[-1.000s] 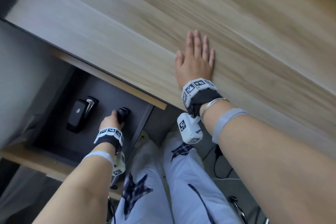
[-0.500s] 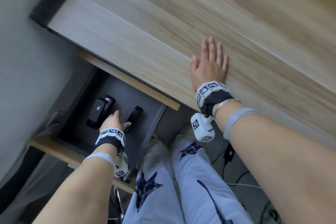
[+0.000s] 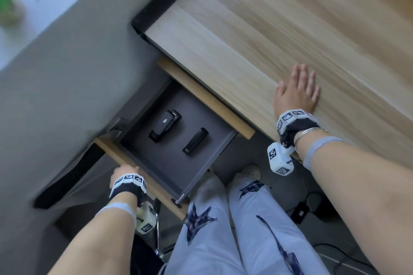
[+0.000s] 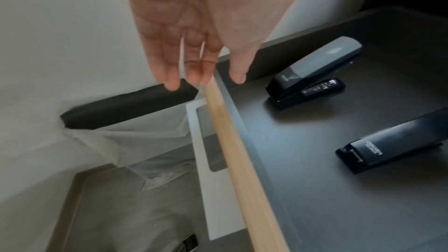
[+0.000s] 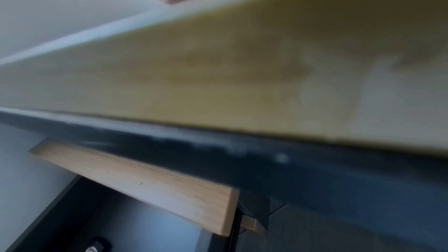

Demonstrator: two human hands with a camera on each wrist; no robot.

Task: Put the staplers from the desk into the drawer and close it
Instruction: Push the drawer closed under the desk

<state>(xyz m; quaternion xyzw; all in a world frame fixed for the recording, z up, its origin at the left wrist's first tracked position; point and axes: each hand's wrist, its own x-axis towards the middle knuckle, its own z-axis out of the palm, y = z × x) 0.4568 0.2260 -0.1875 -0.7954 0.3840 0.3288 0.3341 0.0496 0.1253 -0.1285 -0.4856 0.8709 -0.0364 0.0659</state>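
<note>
Lying side by side but apart in the open drawer (image 3: 196, 169), the larger stapler (image 3: 164, 126) and slim stapler (image 3: 195, 141) look rigid, fairly heavy. Left hand (image 3: 124, 171), fingers straight, meets the wooden drawer front (image 4: 232, 141), the sensible place to push. Right hand (image 3: 296, 91) rests spread flat on the counter (image 3: 257, 29).

Left hand (image 3: 125, 172): at 7 o'clock, fingers straight, relaxed, holding nothing.
Right hand (image 3: 296, 92): at 3 o'clock, palm down, fingers flat, extended.
</note>
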